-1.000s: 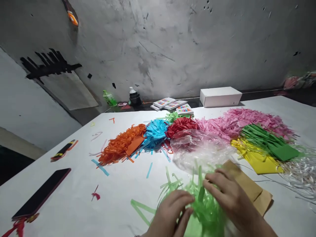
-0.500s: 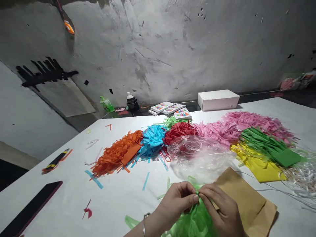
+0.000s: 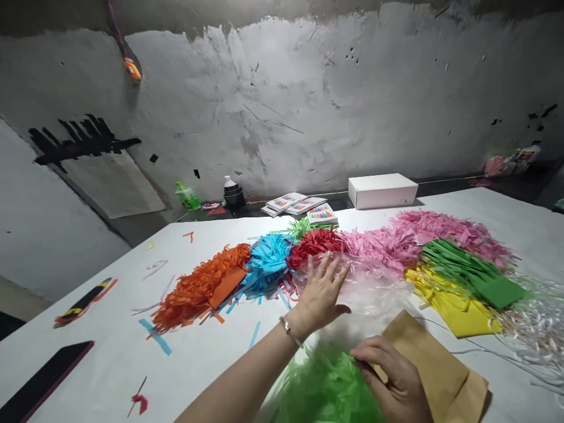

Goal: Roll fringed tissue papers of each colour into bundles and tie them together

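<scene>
My left hand is spread open, palm down, over a crumpled clear plastic bag in the middle of the table. Close to me sits a bundle of green paper strips that appears to be inside a clear plastic bag; its lower part runs out of view. My right hand is at the right of this bundle, thumb and fingers pinched at the bag's edge. Just beyond that hand lies a brown paper envelope.
Shredded paper bundles lie in a row: orange, blue, red, pink, with yellow and dark green at right. White strings, a phone, a cutter and a white box surround them.
My left hand has let go of the gathered green bag and reached forward to the clear plastic bag. The green bundle has spread looser under my right hand, which stays beside it.
</scene>
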`<state>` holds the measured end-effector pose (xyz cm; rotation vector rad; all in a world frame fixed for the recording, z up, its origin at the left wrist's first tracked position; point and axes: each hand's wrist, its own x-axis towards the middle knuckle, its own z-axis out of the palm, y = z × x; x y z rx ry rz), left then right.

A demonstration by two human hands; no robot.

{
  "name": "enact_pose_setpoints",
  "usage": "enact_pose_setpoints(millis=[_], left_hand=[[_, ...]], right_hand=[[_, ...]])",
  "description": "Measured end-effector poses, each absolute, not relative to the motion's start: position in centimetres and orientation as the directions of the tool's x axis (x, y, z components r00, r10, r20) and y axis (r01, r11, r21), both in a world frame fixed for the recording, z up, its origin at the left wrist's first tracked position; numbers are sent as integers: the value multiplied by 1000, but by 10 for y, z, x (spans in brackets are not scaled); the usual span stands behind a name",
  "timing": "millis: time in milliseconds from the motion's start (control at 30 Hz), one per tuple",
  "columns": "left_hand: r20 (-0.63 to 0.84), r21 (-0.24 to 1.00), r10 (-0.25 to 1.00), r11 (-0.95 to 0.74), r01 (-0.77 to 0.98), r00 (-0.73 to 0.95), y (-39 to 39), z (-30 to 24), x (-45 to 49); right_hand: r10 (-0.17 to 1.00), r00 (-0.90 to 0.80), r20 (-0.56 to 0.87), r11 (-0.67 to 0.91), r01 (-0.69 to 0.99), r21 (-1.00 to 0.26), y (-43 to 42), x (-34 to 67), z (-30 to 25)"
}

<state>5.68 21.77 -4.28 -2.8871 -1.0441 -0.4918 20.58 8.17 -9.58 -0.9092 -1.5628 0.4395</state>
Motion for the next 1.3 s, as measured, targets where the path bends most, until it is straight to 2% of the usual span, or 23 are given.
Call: enact_pose_setpoints(millis=[33,100,167,233,300,333,400,500,567,633,767,900,1133,1300], left_hand=[[209,17,578,-809,588,789,223,-47,61],[69,-14,451,-891,453,890,220,-61,65],[30,-12,301,-953,302,953,201,-78,63],[55,-46,156,-986,158,986,177,-93,57],[58,-36,121,-992,123,991,158,-103,49],[54,17,141,-990,141,988,153,-106,44],[49,228,220,-952,204,974,151,-106,34],[53,572,490,-729,376,870,164,-98,24],[61,649,680,-583,489,730,175,-91,26],[97,626,745,-561,542,660,186,-87,37],[90,535,676,-652,538,731,207,-95,66],[70,481,697,-651,588,714,227,-109,77],[18,445,626,-703,554,780,229,-120,78],[14,437,640,-695,571,768,229,-120,79]], right_hand=[[750,11,661,626,311,-715,80,209,-93],[764,44,644,594,341,-728,79,216,-88],[818,102,567,510,330,-795,83,221,-84],[917,99,387,356,237,-904,95,223,-85],[991,47,127,120,143,-982,109,224,-92],[999,34,2,-2,126,-992,117,225,-99],[989,62,-131,-139,146,-980,127,229,-116],[979,94,-183,-198,186,-962,131,241,-140],[978,76,-196,-207,205,-956,129,248,-150],[978,48,-204,-210,229,-951,126,250,-154],[975,11,-223,-216,296,-931,122,250,-154],[969,4,-246,-228,389,-892,119,251,-150],[975,6,-222,-193,513,-836,113,248,-137],[972,-6,-236,-196,539,-820,113,246,-132]])
